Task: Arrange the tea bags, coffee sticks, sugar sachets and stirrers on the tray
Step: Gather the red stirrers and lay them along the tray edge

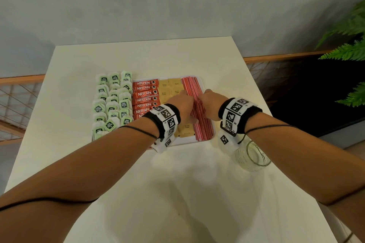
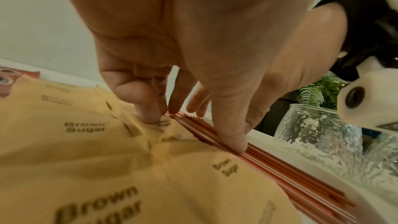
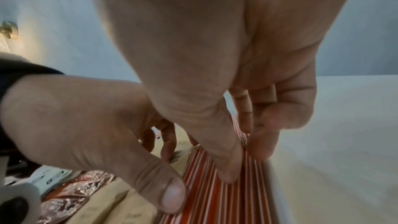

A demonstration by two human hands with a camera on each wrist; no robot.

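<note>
On the white tray (image 1: pixel 189 141) lie green-tagged tea bags (image 1: pixel 112 100) at the left, red coffee sticks (image 1: pixel 145 92), brown sugar sachets (image 1: pixel 173 85) and red-and-white stirrers (image 1: pixel 197 89) at the right. My left hand (image 1: pixel 189 106) is over the seam between sugar and stirrers. In the left wrist view, the left hand (image 2: pixel 193 130) has a fingertip down on a sugar sachet (image 2: pixel 86 159) and its thumb on the stirrers (image 2: pixel 280 168). My right hand (image 1: pixel 205 102) is beside it. In the right wrist view, the right hand (image 3: pixel 245 163) presses its thumb on the stirrers (image 3: pixel 215 202), with its fingers straight down along their right edge.
A textured clear glass (image 1: pixel 252 156) stands on the white table (image 1: pixel 138 59) just right of the tray's near corner, under my right wrist. A green fern (image 1: pixel 347 51) hangs at the far right. Wooden railings run behind the table on both sides.
</note>
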